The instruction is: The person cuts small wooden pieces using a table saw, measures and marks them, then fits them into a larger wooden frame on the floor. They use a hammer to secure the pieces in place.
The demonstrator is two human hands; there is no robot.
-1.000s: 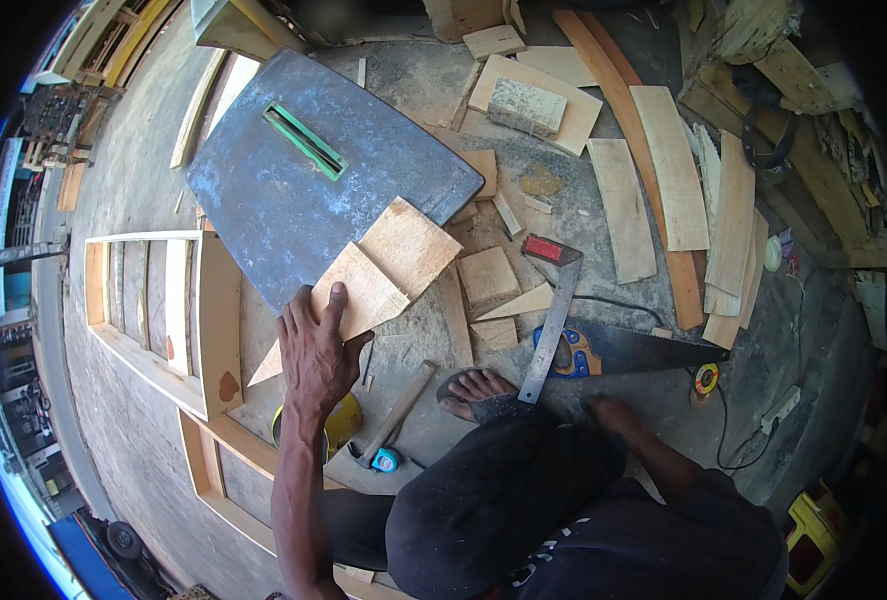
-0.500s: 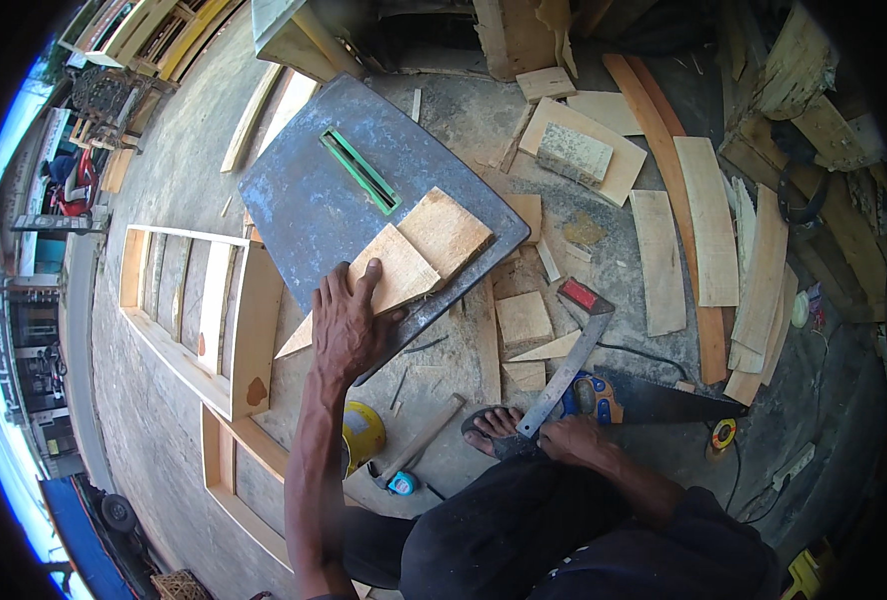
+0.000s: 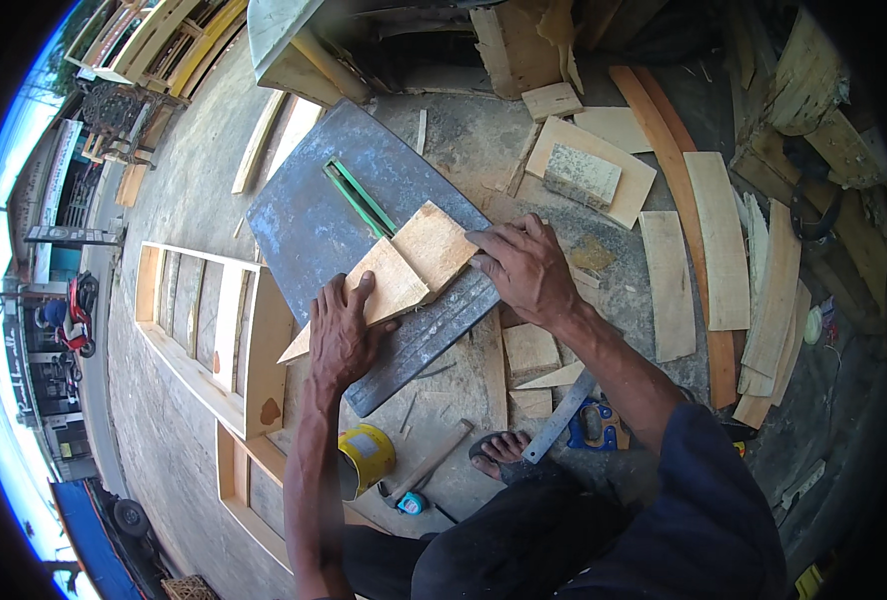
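Tapered wood (image 3: pixel 379 282) and squarer block (image 3: pixel 436 245) are held touching on the blue tabletop (image 3: pixel 302 195), near its green-edged slot (image 3: pixel 339 179). Fingers of the left hand (image 3: pixel 339 338) are clamped on the first, those of the right hand (image 3: pixel 534 270) on the second, seemingly for steady alignment.

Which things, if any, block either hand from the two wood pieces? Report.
Nothing visible does: the left hand holds the pointed wood piece, and the right hand touches the adjoining wood piece.
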